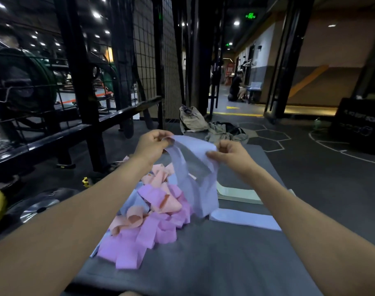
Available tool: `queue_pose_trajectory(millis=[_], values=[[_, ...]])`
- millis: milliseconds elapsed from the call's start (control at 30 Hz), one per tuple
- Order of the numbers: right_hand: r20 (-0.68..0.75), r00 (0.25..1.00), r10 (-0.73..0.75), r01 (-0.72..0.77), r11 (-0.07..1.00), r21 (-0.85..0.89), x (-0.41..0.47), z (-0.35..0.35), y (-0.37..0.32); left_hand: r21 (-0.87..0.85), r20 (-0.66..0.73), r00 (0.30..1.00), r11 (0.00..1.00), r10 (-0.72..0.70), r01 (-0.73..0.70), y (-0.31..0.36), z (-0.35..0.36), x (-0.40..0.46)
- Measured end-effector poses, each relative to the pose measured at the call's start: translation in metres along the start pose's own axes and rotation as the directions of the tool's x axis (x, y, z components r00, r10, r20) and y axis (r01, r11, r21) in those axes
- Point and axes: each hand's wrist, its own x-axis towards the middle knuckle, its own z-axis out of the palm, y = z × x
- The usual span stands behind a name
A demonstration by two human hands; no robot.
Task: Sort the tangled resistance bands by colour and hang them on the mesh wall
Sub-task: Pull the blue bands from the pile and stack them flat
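Two hands, left point(151, 143) and right point(229, 155), on one lavender band point(198, 165)

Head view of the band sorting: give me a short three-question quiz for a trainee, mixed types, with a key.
1. True or false: both hands grip the lavender band.
2. Which colour lies flat on the grey mat, separated to the right of the tangled pile? A) pink B) cream C) green
3. Fill in: the mesh wall stands behind the ____ hand.

Key:
1. True: left hand and right hand pinch its top edge with their fingers.
2. B, the cream band.
3. left
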Motion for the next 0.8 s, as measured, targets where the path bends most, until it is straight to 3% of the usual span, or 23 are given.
queue_pose_trajectory(millis=[133, 300, 400, 533, 600, 700, 800], values=[[0.072, 0.984, 0.161, -0.143, 0.968, -0.207, -0.026, -0.02, 0.027, 0.065, -0.003, 0.999, 0.997, -0.032, 0.032, -0.015, 0.007, -0.008], [0.098, 0.978, 0.185, -0.18, 0.982, -0.063, -0.044, -0.034, 0.041, 0.104, -0.032, 0.992, 0.987, -0.123, 0.126, -0.043, 0.017, -0.017], [0.094, 0.983, 0.159, -0.166, 0.984, 0.062, -0.045, -0.035, 0.038, 0.233, 0.136, 0.979, 0.965, -0.151, 0.117, -0.057, 0.024, -0.025], [0.038, 0.988, 0.149, -0.153, 0.962, 0.226, -0.043, -0.028, 0.03, 0.374, 0.42, 0.883, 0.927, -0.208, 0.04, -0.047, 0.031, -0.041], [-0.023, 0.989, 0.146, -0.133, 0.95, 0.281, -0.041, -0.023, 0.027, 0.308, 0.504, 0.844, 0.951, -0.182, 0.021, -0.038, 0.035, -0.047], [-0.097, 0.985, 0.142, -0.108, 0.949, 0.297, -0.039, -0.017, 0.023, 0.072, 0.561, 0.821, 0.995, -0.101, 0.073, -0.025, 0.043, -0.056], [-0.136, 0.979, 0.153, -0.107, 0.949, 0.295, -0.038, -0.009, 0.018, 0.03, 0.554, 0.83, 0.998, -0.066, 0.06, -0.018, 0.055, -0.061]])
